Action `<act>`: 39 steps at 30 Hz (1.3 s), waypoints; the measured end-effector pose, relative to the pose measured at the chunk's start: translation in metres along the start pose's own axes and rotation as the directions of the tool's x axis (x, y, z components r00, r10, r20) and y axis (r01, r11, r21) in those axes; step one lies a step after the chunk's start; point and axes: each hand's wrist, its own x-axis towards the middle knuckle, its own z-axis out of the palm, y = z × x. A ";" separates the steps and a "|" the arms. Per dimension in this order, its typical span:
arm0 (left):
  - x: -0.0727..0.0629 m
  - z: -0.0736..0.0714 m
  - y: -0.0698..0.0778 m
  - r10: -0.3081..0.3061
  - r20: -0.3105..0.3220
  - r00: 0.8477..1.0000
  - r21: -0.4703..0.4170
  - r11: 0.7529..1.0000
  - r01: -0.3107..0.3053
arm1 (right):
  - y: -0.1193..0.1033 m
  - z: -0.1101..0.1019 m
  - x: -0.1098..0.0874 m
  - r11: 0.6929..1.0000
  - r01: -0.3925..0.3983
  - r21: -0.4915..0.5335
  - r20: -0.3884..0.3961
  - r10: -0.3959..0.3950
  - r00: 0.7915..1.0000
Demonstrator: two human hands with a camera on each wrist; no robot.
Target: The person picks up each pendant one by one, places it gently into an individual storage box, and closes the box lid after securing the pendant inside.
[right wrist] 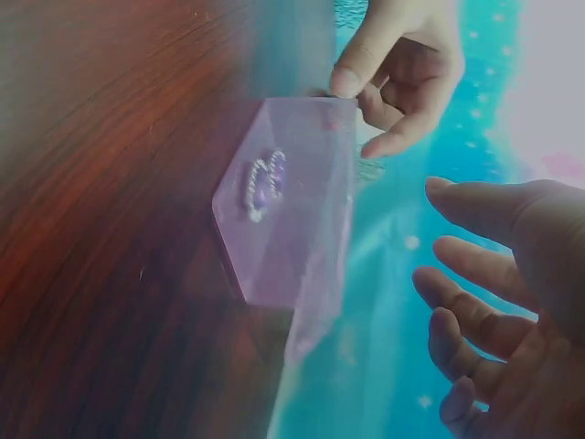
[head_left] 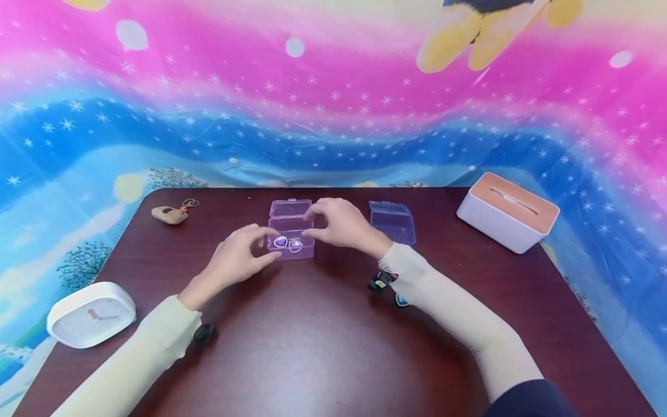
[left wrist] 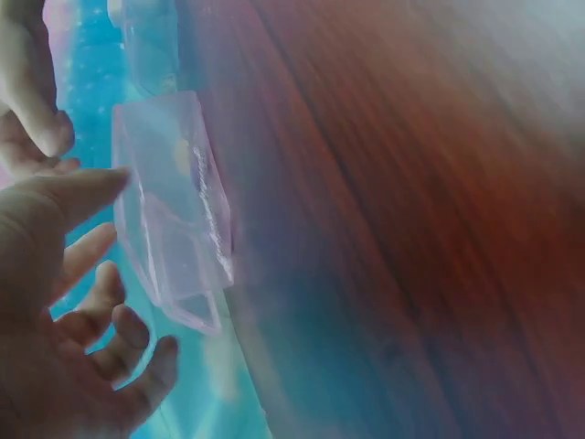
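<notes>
A clear purple plastic box (head_left: 304,253) stands in the middle of the table with its lid tipped back. Inside lie two purple gems (head_left: 295,246) edged with small bright stones. At the box's left side is my left hand (head_left: 237,255), thumb and fingers spread apart and nothing held; whether the fingertips touch the box I cannot tell. My right hand (head_left: 344,225) hovers at the right side, its fingers loosely bent and apart, also holding nothing. In the right wrist view, a gap shows between the right hand (right wrist: 512,274) and the box (right wrist: 302,229).
Right of the hands, a clear blue box (head_left: 393,229) has its lid raised. A blue gem (head_left: 401,300) lies partly under my right sleeve. A tissue box (head_left: 505,217) stands at the far right, a white clock (head_left: 91,315) at the left, and a small wooden item (head_left: 169,215) at the back left.
</notes>
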 end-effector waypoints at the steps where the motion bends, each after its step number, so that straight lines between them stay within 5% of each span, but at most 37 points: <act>1: 0.001 0.000 0.004 0.018 -0.027 0.999 -0.010 1.000 -0.018 | 0.002 -0.004 -0.006 1.000 0.002 0.003 -0.011 -0.002 1.000; 5: 0.008 0.002 0.027 0.139 -0.112 0.984 -0.063 0.987 -0.147 | 0.012 -0.019 -0.033 1.000 0.009 0.023 -0.039 -0.008 0.999; 8: 0.016 0.008 0.050 0.208 -0.106 0.972 -0.111 0.969 -0.219 | 0.023 -0.028 -0.059 0.999 0.002 0.045 -0.037 0.000 0.999; 14: 0.046 0.033 0.094 0.235 0.040 0.971 -0.214 0.951 -0.222 | 0.053 -0.035 -0.119 0.989 -0.086 0.116 -0.012 0.088 0.996; 20: 0.080 0.066 0.125 0.189 0.252 0.949 -0.247 0.961 -0.126 | 0.076 -0.029 -0.164 0.965 -0.205 0.163 0.025 0.204 0.979; 24: 0.095 0.086 0.135 0.145 0.314 0.938 -0.151 0.983 -0.102 | 0.080 -0.019 -0.172 0.953 -0.249 0.172 0.026 0.248 0.968; 29: 0.103 0.102 0.139 0.112 0.286 0.952 -0.051 0.994 -0.101 | 0.077 -0.004 -0.172 0.942 -0.302 0.146 0.055 0.297 0.953; 39: 0.105 0.106 0.141 0.154 0.225 0.962 -0.003 0.988 -0.157 | 0.069 0.008 -0.169 0.933 -0.353 0.065 0.055 0.350 0.935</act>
